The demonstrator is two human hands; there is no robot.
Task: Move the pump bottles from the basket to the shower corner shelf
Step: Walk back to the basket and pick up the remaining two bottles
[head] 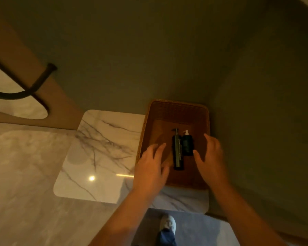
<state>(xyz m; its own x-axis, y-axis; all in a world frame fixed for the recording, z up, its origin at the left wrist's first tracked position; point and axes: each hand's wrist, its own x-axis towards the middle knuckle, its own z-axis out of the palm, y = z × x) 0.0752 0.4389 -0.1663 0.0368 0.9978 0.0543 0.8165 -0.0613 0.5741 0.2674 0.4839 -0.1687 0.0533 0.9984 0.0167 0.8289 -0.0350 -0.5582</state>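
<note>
A brown woven basket (176, 107) stands on a marble counter against the wall. Two pump bottles lie side by side on its floor. The tall dark bottle (178, 153) is on the left and the shorter dark bottle with a white pump (187, 144) is on the right. My left hand (152, 166) reaches over the basket's left edge with its fingers spread, just left of the tall bottle. Inside the basket, my right hand (211, 157) hovers just right of the short bottle with its fingers spread. Neither hand holds anything. No shower shelf is in view.
The marble counter (100, 157) extends to the left of the basket. A dark curved tap (34, 86) hangs over a basin (21, 107) at the far left. A green-grey wall rises behind and to the right. My shoe (167, 226) shows on the floor below.
</note>
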